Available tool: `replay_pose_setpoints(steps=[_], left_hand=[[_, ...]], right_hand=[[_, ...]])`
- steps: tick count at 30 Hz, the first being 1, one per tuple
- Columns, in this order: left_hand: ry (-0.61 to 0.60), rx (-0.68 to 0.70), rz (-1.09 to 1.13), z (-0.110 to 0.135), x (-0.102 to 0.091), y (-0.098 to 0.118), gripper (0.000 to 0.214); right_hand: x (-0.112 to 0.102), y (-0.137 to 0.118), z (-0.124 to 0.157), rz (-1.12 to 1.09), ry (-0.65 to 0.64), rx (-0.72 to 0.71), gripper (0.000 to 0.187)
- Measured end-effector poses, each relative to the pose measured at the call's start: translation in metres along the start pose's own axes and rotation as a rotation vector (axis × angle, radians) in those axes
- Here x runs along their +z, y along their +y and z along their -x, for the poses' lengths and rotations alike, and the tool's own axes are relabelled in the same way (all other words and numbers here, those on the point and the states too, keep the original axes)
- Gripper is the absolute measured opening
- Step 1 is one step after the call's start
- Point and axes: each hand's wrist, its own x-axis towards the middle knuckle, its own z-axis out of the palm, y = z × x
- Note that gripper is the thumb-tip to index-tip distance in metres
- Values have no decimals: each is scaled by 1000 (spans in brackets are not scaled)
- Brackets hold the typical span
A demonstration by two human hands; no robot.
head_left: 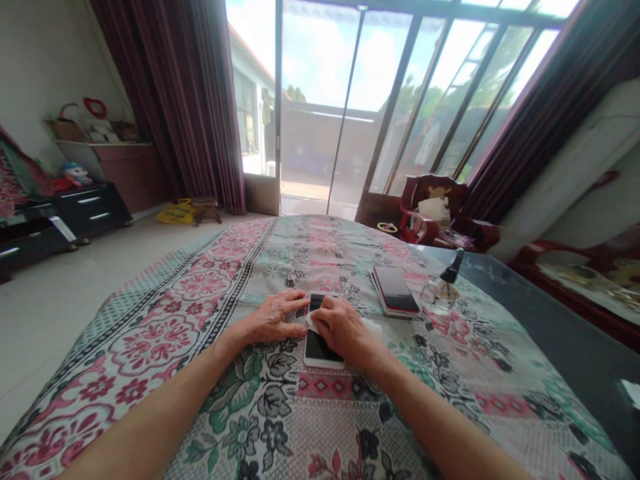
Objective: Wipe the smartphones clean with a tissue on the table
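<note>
A white smartphone (323,352) with a dark screen lies face up on the patterned tablecloth (220,407). My left hand (277,317) rests at its left edge, thumb and fingers stretched apart, the tips touching or very near the side. Bent over the screen, my right hand (343,327) has its fingers closed on a white wipe (313,323) pressed against the glass. Part of the wipe and the phone's right side are hidden under that hand. Something white (373,327), perhaps more tissue, shows just right of my right hand.
A stack of phones (396,292) lies to the right. Beside it stands a clear bottle (440,295) with a black pump top. A dark tabletop (540,313) adjoins on the right. Beyond are a carved red chair (420,230), glass doors (320,133) and purple curtains (185,100).
</note>
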Motion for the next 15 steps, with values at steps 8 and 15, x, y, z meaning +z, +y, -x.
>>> replay_pose_setpoints(steps=[8,15], left_hand=[[-23,10,-50,-9,-7,-2,56],[37,107,-49,-17,-7,-12,45]], right_hand=[[1,27,-22,177,25,192,27],[2,27,-22,225,27,140,26]])
